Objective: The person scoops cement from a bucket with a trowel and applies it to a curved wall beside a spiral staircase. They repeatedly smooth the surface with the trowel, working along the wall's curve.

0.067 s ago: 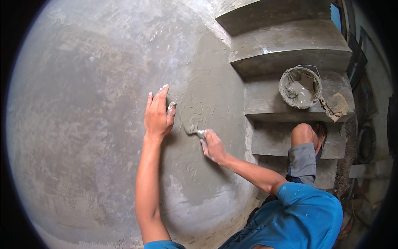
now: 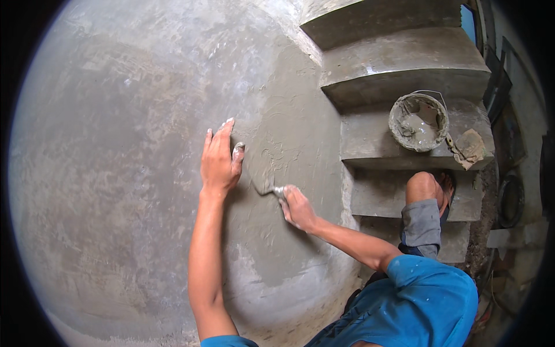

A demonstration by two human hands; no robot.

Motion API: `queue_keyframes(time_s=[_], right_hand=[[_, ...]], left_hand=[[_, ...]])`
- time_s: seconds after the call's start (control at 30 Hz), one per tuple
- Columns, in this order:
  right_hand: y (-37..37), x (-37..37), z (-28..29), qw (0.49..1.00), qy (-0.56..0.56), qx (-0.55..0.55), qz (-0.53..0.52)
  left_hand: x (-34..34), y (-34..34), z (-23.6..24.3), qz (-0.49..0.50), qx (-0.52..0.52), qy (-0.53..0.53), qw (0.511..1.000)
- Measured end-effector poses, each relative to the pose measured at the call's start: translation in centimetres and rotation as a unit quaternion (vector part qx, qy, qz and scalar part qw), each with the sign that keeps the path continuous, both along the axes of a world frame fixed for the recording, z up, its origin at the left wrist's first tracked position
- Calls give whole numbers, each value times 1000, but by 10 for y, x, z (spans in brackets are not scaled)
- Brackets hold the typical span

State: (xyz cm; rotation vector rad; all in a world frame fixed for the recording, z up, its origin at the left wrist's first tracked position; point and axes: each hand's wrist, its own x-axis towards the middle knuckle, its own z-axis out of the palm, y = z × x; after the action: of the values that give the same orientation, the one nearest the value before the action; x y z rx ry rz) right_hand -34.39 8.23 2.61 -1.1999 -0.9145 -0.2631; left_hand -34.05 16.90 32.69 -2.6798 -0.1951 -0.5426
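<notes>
My right hand (image 2: 299, 208) is closed round the handle of a trowel (image 2: 266, 189). The trowel's thin blade, seen nearly edge-on, lies against wet grey plaster (image 2: 289, 121) spread over the wall. To its left, my left hand (image 2: 219, 159) rests flat on the wall (image 2: 127, 173), fingers stretched up and thumb apart, holding nothing. Grey smears coat the fingertips of that hand. Ridges and curved streaks mark the plaster above the blade.
Concrete steps (image 2: 404, 52) climb along the wall's right side. On one stands a bucket (image 2: 419, 122) with a wire handle and wet grey mix inside. A crumpled brown paper piece (image 2: 469, 147) lies beside it. My bent knee (image 2: 422, 188) is over a lower step.
The trowel blade has tilted and shifted slightly down with my right hand. My left hand stays in place on the wall.
</notes>
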Motion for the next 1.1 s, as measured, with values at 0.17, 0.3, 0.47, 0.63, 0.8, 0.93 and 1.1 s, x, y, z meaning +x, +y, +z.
queue_keyframes(time_s=[0.17, 0.3, 0.47, 0.63, 0.8, 0.93, 1.1], right_hand=[[-18, 17, -42, 995, -70, 62, -33], [25, 103, -46, 921, 357, -153, -28], [53, 162, -28, 887, 409, -212, 17], [55, 144, 7, 957, 268, -106, -7], [34, 109, 19, 991, 120, -43, 40], [1, 79, 7, 997, -30, -16, 75], [-28, 59, -15, 987, -123, 81, 61]], left_hand=[[-2, 0, 2, -4, 9, -2, 1000], [1, -3, -6, 16, 49, 41, 998], [6, -9, -20, 56, 94, 119, 987], [6, -9, -18, 38, 16, 95, 995], [3, -5, -12, -21, -83, 24, 996], [2, -3, -10, -76, -114, -35, 990], [-3, -6, -9, -59, -119, -37, 991]])
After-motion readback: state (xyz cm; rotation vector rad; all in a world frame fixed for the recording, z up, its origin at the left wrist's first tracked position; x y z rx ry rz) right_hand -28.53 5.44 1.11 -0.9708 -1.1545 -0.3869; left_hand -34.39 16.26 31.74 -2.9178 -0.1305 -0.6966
